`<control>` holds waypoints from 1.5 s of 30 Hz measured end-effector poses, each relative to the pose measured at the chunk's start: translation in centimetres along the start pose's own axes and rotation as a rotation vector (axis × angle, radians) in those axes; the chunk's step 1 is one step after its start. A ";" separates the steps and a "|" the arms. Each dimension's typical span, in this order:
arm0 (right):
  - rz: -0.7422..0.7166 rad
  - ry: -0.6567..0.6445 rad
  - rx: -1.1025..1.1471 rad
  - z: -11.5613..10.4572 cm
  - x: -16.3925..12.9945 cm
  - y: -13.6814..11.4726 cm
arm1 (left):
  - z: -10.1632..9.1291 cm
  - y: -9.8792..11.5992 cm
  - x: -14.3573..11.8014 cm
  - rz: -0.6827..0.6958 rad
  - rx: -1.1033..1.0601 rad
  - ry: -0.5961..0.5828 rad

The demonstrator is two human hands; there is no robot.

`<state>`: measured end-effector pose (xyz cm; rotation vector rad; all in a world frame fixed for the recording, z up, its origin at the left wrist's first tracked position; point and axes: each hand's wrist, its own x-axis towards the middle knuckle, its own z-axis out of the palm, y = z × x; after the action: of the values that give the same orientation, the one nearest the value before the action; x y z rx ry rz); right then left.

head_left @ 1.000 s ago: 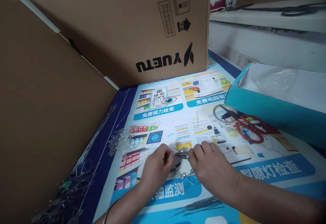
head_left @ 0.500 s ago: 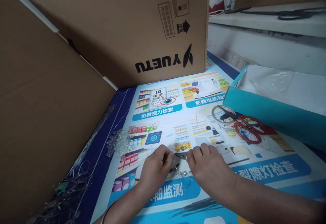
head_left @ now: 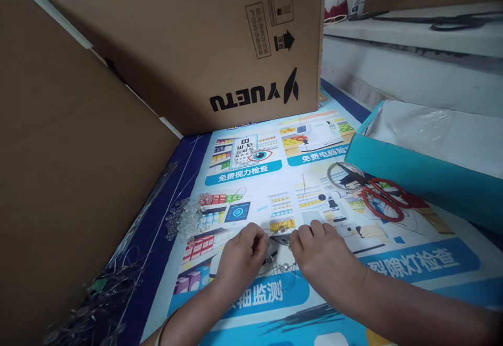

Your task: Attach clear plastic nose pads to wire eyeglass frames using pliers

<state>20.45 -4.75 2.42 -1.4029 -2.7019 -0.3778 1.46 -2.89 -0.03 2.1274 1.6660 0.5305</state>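
Note:
My left hand (head_left: 245, 251) is closed in a pinch, with thin wire at its fingertips. Opposite it, my right hand (head_left: 320, 254) is curled around what look like small pliers (head_left: 280, 240); only the dark, pointed metal jaws show, aimed at my left fingers. Below and between both hands hangs thin looped wire with clear beads (head_left: 283, 268). Most of the tool and the pinched end of the wire are hidden by my fingers. To the left of my hands lies a loose pile of clear beads (head_left: 184, 219).
Red-handled scissors (head_left: 381, 199) lie at right over a round clear ring, beside a teal box (head_left: 424, 178) with plastic inside. Cardboard (head_left: 176, 47) stands behind and left. Tangled wire pieces (head_left: 98, 304) lie at lower left, dark wire lengths (head_left: 302, 317) near the front.
Both hands stay nearly in place, still closed. The view has shifted very slightly; nothing has been let go or taken up.

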 end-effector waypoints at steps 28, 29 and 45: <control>-0.031 -0.056 0.013 -0.5 0.2 0.3 | 0.0 -0.1 0.0 0.019 0.005 -0.005; -0.032 -0.059 0.014 -0.5 0.1 0.3 | 0.0 -0.1 0.0 0.018 0.003 -0.003; -0.018 -0.061 0.096 -1.0 -0.2 1.6 | -0.8 0.2 0.5 0.038 -0.011 -0.051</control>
<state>21.87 -4.26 3.64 -1.3875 -2.7418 -0.2071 1.30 -2.41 0.78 2.1509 1.5944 0.4908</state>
